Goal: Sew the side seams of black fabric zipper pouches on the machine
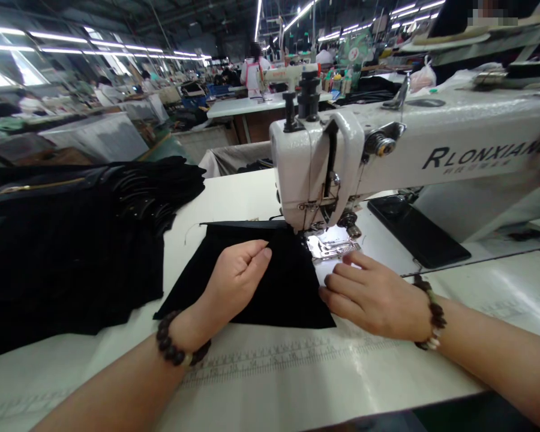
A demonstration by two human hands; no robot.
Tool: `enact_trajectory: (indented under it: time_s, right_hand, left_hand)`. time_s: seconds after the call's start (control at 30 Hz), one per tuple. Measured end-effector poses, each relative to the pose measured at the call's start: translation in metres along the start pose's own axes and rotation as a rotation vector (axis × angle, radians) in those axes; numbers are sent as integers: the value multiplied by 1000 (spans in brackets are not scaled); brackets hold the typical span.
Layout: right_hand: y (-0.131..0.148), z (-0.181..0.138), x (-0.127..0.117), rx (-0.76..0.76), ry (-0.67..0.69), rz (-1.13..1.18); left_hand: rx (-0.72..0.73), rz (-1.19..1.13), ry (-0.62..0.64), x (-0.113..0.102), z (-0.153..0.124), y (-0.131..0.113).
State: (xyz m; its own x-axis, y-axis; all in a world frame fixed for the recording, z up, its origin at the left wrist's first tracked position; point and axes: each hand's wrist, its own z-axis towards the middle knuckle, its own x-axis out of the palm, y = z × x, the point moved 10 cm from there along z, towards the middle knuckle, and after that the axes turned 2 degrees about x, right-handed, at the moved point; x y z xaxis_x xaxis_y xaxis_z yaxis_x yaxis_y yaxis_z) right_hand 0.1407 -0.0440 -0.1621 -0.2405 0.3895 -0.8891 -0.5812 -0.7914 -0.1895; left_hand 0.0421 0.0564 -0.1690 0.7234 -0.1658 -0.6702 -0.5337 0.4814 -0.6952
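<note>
A black fabric piece (288, 288) lies flat on the machine table, its upper right corner close to the presser foot (306, 237) of a white sewing machine (315, 156). Over the middle of this fabric my left hand (238, 273) is closed, thumb pressed to the index finger; whatever sits in the pinch is hidden. My right hand (378, 294) rests by the fabric's right edge, just below the lit metal needle plate (330, 246). Its fingers are curled together, the thumb is out of sight, and I cannot tell what they grip.
A tall stack of black fabric pieces (72, 240), some with zippers, stands at the left. A black phone (416, 231) lies under the machine arm. Printed ruler marks (261, 357) run along the table front. Other workstations and people (254, 72) are farther back.
</note>
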Motion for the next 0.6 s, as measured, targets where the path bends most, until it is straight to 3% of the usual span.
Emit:
enact_trajectory:
  time_s: [0.17,0.37,0.6]
  right_hand:
    - [13,-7,-8,5,-102,20]
    - [26,-9,-8,-72,-92,15]
    - [38,-6,-11,-77,-126,97]
  left_hand:
    - [51,19,-18,-2,0,-6]
    - [129,32,74,7,-5,-20]
    - [440,26,108,13,-22,-56]
